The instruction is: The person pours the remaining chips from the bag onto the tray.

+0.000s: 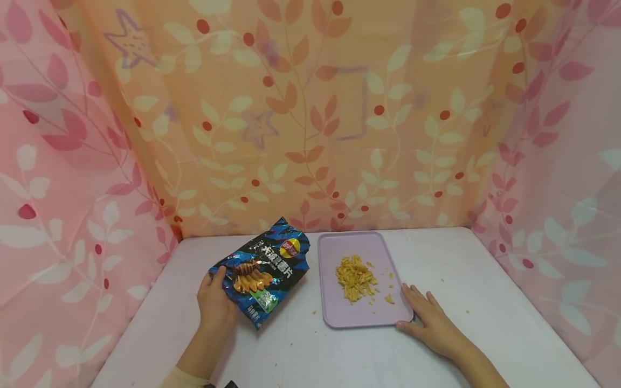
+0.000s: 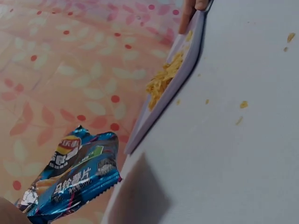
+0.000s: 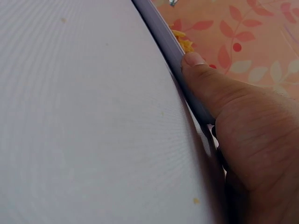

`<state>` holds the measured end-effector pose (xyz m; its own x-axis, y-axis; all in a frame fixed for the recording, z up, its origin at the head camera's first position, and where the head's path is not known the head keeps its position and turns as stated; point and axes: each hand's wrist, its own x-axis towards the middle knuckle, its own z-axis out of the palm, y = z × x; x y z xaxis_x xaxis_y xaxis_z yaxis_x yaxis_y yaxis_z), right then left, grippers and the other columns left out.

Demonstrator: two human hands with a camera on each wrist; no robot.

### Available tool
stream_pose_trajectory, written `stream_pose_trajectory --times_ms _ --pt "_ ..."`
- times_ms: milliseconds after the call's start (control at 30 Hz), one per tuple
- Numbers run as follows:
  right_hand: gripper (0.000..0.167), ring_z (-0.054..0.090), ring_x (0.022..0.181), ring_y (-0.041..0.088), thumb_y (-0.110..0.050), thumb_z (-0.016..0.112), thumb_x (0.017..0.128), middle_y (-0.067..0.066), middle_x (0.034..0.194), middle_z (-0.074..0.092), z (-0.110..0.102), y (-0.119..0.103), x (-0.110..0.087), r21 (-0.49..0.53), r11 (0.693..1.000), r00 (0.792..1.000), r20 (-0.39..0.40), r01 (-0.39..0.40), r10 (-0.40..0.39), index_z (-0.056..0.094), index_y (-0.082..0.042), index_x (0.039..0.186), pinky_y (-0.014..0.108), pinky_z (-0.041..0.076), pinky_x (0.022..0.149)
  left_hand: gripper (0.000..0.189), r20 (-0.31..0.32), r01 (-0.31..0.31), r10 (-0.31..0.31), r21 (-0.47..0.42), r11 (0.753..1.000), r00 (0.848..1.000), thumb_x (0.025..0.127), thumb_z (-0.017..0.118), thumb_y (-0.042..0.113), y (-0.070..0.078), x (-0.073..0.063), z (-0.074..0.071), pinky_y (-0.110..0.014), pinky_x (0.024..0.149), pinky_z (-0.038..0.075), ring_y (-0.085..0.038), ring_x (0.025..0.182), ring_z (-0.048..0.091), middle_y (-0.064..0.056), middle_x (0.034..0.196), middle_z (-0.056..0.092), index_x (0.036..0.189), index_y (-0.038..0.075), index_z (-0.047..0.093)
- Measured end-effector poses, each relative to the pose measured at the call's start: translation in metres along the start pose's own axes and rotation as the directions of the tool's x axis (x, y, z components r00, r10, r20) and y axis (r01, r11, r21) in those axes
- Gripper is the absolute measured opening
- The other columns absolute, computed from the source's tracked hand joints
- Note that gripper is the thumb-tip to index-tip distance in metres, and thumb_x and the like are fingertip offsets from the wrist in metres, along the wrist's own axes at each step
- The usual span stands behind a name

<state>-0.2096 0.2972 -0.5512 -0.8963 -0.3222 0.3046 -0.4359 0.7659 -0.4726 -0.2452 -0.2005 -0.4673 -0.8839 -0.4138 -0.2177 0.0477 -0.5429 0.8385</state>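
Observation:
My left hand (image 1: 216,302) pinches the left edge of a blue and black potato chip bag (image 1: 286,280), thumb on its printed front. The bag is tilted and held over the table, left of a light purple tray (image 1: 335,318). Broken potato chips (image 1: 356,278) lie heaped near the tray's middle, with loose bits toward its right side. My right hand (image 1: 432,323) rests at the tray's front right corner, fingers extended along the right rim. In the right wrist view the thumb (image 3: 205,81) lies against the tray's front wall. The bag's inside is hidden.
Small chip crumbs (image 2: 243,104) are scattered on the white tabletop (image 1: 359,355), mostly in front of and beside the tray. Patterned curtains (image 1: 310,161) enclose the table at the back and both sides.

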Motion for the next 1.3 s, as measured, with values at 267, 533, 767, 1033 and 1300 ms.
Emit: stream_pose_trajectory --times_ms 267,533,767,1033,1300 --pt "0.090 0.033 0.147 0.047 -0.050 0.074 0.089 0.022 0.159 0.040 0.001 0.000 0.001 0.007 1.000 1.000 0.003 0.005 -0.005 0.039 -0.003 0.157 0.025 -0.010 0.125 0.038 -0.019 0.026 -0.027 -0.026 0.999 0.999 0.109 0.050 0.018 -0.025 0.016 -0.007 -0.031 0.113 0.044 -0.021 0.140 0.044 -0.012 0.154 0.041 0.145 0.009 0.040" --pt "0.091 0.030 0.148 0.046 -0.051 0.074 0.089 0.020 0.161 0.038 0.003 0.001 0.002 0.031 1.000 1.000 0.016 -0.004 0.004 0.037 -0.004 0.158 0.025 -0.011 0.125 0.044 0.196 0.060 -0.165 0.455 0.888 0.966 0.103 0.059 0.011 -0.007 0.030 -0.025 -0.036 0.094 0.057 -0.021 0.112 0.063 -0.026 0.142 0.052 0.141 -0.006 0.045" --pt "0.091 0.032 0.148 0.045 -0.052 0.074 0.089 0.020 0.160 0.039 0.002 0.001 0.001 0.015 1.000 1.000 0.008 -0.007 0.006 0.039 -0.004 0.157 0.027 -0.009 0.126 0.047 0.279 -0.100 -0.185 0.763 0.639 0.942 0.098 0.069 0.023 0.006 0.036 -0.039 -0.039 0.080 0.061 -0.018 0.086 0.067 -0.017 0.116 0.070 0.134 -0.005 0.059" --pt "0.090 0.032 0.148 0.045 -0.052 0.074 0.089 0.020 0.161 0.039 0.000 0.000 0.000 0.012 1.000 1.000 0.010 -0.002 0.002 0.039 -0.004 0.157 0.026 -0.010 0.125 0.044 0.299 -0.014 -0.237 0.648 0.762 0.924 0.101 0.064 0.011 -0.003 0.031 -0.042 -0.036 0.085 0.061 -0.018 0.091 0.069 -0.018 0.115 0.067 0.136 -0.012 0.051" --pt "0.090 0.032 0.148 0.045 -0.052 0.074 0.088 0.019 0.161 0.039 0.001 0.002 0.000 0.017 1.000 1.000 0.002 0.003 -0.003 0.039 -0.004 0.157 0.024 -0.010 0.125 0.053 0.373 -0.047 -0.265 0.651 0.757 0.889 0.096 0.068 0.004 -0.020 0.020 -0.054 -0.036 0.083 0.061 -0.022 0.097 0.071 -0.023 0.121 0.068 0.141 -0.013 0.044"
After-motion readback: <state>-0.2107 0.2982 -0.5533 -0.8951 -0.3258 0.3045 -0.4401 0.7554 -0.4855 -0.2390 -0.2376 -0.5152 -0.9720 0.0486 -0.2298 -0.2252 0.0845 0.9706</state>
